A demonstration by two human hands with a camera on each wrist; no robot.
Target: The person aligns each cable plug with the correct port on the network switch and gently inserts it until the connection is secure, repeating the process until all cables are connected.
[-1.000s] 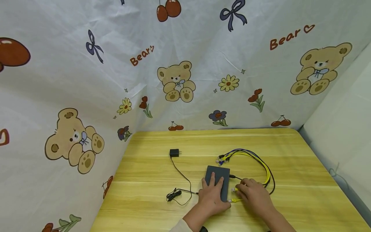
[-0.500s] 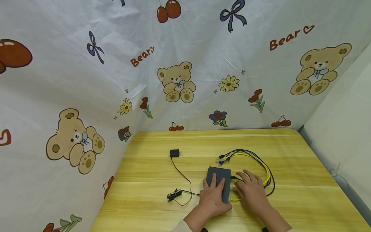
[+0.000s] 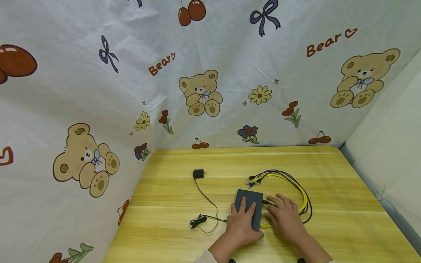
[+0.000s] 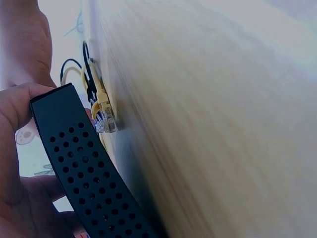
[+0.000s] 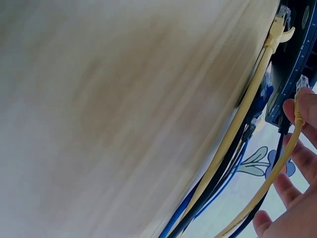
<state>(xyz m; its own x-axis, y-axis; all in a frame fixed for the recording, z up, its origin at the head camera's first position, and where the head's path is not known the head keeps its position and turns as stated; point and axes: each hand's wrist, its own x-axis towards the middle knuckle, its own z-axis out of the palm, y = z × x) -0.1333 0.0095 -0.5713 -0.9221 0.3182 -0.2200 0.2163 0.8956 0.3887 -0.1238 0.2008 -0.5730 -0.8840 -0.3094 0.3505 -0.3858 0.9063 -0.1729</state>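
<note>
My left hand (image 3: 242,224) rests on top of a dark network switch (image 3: 257,199), fingers spread and straight, thumb at its near right corner. A side panel full of round vent holes (image 4: 84,158) shows in the left wrist view. With my right hand (image 3: 287,216), I pinch a yellow network cable (image 5: 267,184) just behind its clear plug (image 5: 302,83). The plug is right at the port side of the switch. Farther along that side, a black cable (image 5: 281,144) runs into the switch. Another yellow plug (image 5: 278,30) lies by the near end.
Yellow, blue and black cables (image 3: 304,195) curve in an arc behind my right hand, their loose plugs (image 3: 252,180) lying beyond the switch. A black power adapter (image 3: 198,174) lies to the left, its cord (image 3: 198,221) bundled and leading towards the switch. A printed cloth (image 3: 204,44) hangs behind the table.
My right hand has moved left and slightly away from me, bringing the yellow plug closer to the switch. The switch and left hand have shifted very slightly right.
</note>
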